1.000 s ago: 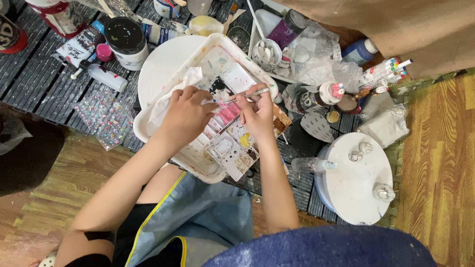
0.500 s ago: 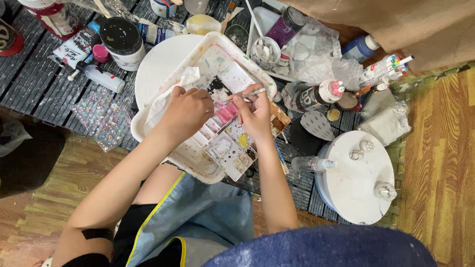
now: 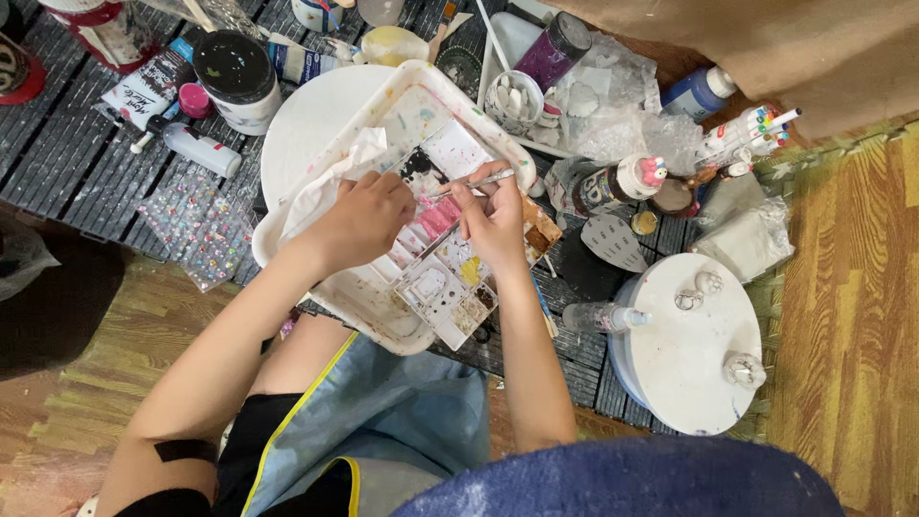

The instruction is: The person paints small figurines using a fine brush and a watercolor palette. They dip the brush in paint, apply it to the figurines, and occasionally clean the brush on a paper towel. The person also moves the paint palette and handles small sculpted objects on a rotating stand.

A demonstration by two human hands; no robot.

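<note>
The right hand (image 3: 498, 222) has its fingers pinched on a thin silver-handled paintbrush (image 3: 471, 183) lying leftward toward the left hand (image 3: 362, 218), whose curled fingers seem to steady something small over the white paint-stained plastic palette tray (image 3: 383, 115).

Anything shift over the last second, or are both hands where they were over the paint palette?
Very little changed. The right hand still holds the thin brush over the paint palette; its tip has drifted slightly. The left hand stays on the white cloth. The tray and bottles around it have not moved.
</note>
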